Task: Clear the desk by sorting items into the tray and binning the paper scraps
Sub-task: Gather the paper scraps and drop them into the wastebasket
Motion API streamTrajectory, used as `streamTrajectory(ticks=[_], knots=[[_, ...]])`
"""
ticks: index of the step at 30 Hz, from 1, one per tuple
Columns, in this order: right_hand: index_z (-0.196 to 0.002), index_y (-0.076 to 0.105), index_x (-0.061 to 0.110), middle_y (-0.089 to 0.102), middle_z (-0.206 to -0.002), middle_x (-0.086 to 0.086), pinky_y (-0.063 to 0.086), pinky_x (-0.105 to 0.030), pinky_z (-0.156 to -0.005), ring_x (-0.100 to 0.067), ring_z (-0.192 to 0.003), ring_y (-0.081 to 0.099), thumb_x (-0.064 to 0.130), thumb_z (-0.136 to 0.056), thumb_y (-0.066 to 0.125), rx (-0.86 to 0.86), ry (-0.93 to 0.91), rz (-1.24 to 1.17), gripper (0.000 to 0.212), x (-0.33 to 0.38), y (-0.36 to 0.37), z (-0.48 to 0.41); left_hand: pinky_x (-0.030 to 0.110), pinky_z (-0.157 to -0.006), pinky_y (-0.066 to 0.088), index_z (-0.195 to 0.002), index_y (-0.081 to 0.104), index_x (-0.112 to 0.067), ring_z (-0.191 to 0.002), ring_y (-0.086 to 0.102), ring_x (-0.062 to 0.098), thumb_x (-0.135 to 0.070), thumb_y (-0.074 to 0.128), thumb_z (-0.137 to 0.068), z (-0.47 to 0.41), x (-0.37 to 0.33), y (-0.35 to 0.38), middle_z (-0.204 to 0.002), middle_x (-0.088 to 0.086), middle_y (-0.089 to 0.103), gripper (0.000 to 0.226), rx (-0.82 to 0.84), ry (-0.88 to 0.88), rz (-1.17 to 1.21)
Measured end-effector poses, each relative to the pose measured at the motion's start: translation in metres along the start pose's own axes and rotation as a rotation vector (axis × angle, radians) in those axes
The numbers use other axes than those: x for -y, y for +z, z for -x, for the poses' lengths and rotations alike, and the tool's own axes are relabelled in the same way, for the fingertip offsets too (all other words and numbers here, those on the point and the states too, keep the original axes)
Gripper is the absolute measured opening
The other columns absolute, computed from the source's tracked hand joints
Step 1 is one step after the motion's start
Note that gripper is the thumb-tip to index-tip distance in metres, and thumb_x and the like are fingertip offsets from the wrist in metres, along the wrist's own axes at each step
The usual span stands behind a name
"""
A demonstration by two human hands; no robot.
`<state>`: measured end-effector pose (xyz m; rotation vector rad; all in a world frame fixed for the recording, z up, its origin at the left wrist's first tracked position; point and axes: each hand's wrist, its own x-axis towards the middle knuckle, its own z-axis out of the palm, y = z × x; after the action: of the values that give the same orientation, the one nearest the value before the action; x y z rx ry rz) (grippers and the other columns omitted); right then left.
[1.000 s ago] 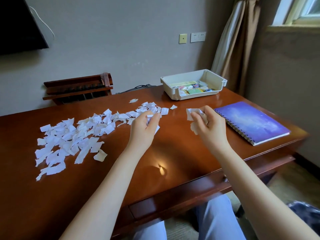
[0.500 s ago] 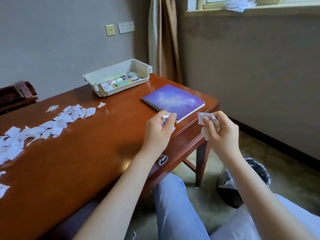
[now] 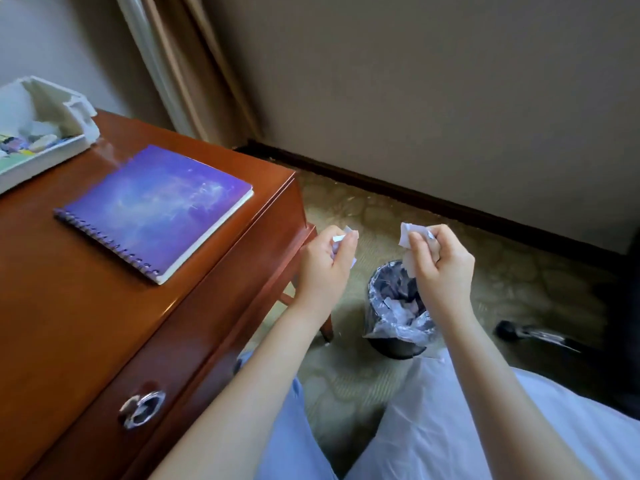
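My left hand (image 3: 325, 261) grips a bunch of white paper scraps (image 3: 341, 237) just past the desk's right edge. My right hand (image 3: 440, 261) holds more white scraps (image 3: 405, 237) in curled fingers, above the bin. The small black bin (image 3: 398, 337) with a clear liner stands on the carpet below, with paper scraps inside. On the wooden desk (image 3: 69, 306) lies a purple spiral notebook (image 3: 156, 209). The white tray (image 3: 52, 109) with small colourful items sits at the desk's far left corner of the view.
A drawer with a metal ring pull (image 3: 142, 408) faces me at the desk front. My knees in light blue trousers (image 3: 433, 427) fill the bottom. A curtain (image 3: 180, 64) hangs behind the desk, and a dark object (image 3: 530, 332) lies on the carpet to the right.
I have turned right and down, away from the scrap pile. Both hands carried their scraps off the desk and now hover over the bin on the floor.
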<state>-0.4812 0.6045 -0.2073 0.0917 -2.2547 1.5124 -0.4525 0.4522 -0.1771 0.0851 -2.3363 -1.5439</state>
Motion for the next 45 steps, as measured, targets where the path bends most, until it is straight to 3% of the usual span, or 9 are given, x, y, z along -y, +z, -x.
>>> streamTrajectory(ticks=[3, 5, 8, 11, 18, 23, 28, 35, 45], knots=[[-0.075, 0.053, 0.006, 0.047, -0.056, -0.004, 0.031, -0.013, -0.050, -0.004, -0.053, 0.043, 0.017, -0.091, 0.057, -0.014, 0.090, 0.063, 0.021, -0.043, 0.004, -0.012, 0.018, -0.047, 0.029, -0.058, 0.041, -0.022, -0.059, 0.049, 0.015, -0.022, 0.053, -0.094, -0.022, 0.028, 0.029, -0.040, -0.015, 0.047, 0.038, 0.031, -0.036, -0.064], [-0.076, 0.054, 0.004, 0.047, -0.056, -0.002, 0.032, -0.013, -0.050, -0.005, -0.050, 0.044, 0.015, -0.092, 0.056, -0.002, 0.141, 0.111, 0.020, -0.071, 0.009, -0.019, 0.027, -0.050, 0.038, -0.057, 0.036, -0.027, -0.048, 0.048, 0.016, -0.028, 0.053, -0.093, -0.035, 0.047, 0.046, -0.039, -0.010, 0.044, 0.040, 0.041, -0.024, -0.117], [-0.077, 0.052, 0.001, 0.047, -0.056, -0.004, 0.032, -0.014, -0.049, -0.010, -0.050, 0.038, 0.016, -0.093, 0.055, 0.029, 0.207, 0.162, 0.022, -0.109, 0.016, -0.031, 0.040, -0.053, 0.042, -0.062, 0.042, -0.023, -0.056, 0.057, 0.033, -0.047, 0.041, -0.084, -0.053, 0.071, 0.071, -0.048, 0.002, 0.049, 0.033, 0.094, 0.021, -0.148], [-0.075, 0.048, 0.000, 0.044, -0.054, -0.001, 0.031, -0.015, -0.048, -0.011, -0.049, 0.036, 0.018, -0.094, 0.054, 0.059, 0.263, 0.200, 0.027, -0.142, 0.025, -0.043, 0.041, -0.051, 0.038, -0.065, 0.046, -0.011, -0.062, 0.058, 0.036, -0.035, 0.046, -0.091, -0.071, 0.093, 0.097, -0.059, 0.022, 0.055, 0.035, 0.164, 0.054, -0.199], [-0.079, 0.043, 0.009, 0.049, -0.059, -0.006, 0.036, -0.033, -0.053, -0.025, -0.057, 0.045, 0.028, -0.097, 0.046, 0.176, 0.359, 0.433, 0.027, -0.219, 0.050, -0.062, 0.022, -0.048, 0.024, -0.066, 0.044, -0.008, -0.050, 0.032, 0.009, -0.021, 0.050, -0.094, -0.100, 0.130, 0.148, -0.052, -0.008, 0.034, 0.031, 0.292, 0.091, -0.328], [-0.087, 0.034, 0.010, 0.056, -0.073, -0.013, 0.040, -0.034, -0.056, -0.031, -0.063, 0.051, 0.016, -0.097, 0.035, 0.495, 0.350, 0.842, 0.011, -0.273, 0.074, -0.059, 0.032, -0.051, 0.029, -0.071, 0.052, 0.001, -0.056, 0.038, 0.021, -0.019, 0.051, -0.094, -0.104, 0.158, 0.167, -0.054, -0.006, 0.034, 0.030, 0.378, 0.080, -0.367], [-0.100, 0.046, 0.005, 0.064, -0.087, -0.016, 0.037, -0.032, -0.056, -0.031, -0.070, 0.054, 0.018, -0.097, 0.034, 0.562, 0.464, 0.841, 0.018, -0.310, 0.086, -0.050, 0.038, -0.055, 0.038, -0.073, 0.053, 0.003, -0.058, 0.042, 0.025, -0.019, 0.052, -0.093, -0.110, 0.177, 0.174, -0.054, -0.006, 0.035, 0.030, 0.410, 0.061, -0.370], [-0.126, 0.043, 0.011, 0.051, -0.126, -0.009, 0.045, -0.040, -0.079, -0.030, -0.116, 0.044, 0.049, -0.094, 0.044, 0.703, 0.591, 0.781, 0.050, -0.328, 0.091, -0.037, 0.033, -0.053, 0.033, -0.073, 0.052, 0.001, -0.059, 0.042, 0.025, -0.021, 0.052, -0.093, -0.111, 0.184, 0.178, -0.056, -0.006, 0.036, 0.030, 0.417, 0.048, -0.404], [-0.127, 0.044, 0.016, 0.058, -0.120, -0.005, 0.051, -0.038, -0.078, -0.026, -0.111, 0.052, 0.042, -0.094, 0.045, 0.625, 0.470, 0.787, 0.042, -0.299, 0.052, -0.063, 0.027, -0.046, 0.022, -0.071, 0.043, -0.009, -0.055, 0.037, 0.022, -0.026, 0.048, -0.096, -0.115, 0.184, 0.187, -0.055, -0.007, 0.034, 0.030, 0.510, 0.052, -0.489]])
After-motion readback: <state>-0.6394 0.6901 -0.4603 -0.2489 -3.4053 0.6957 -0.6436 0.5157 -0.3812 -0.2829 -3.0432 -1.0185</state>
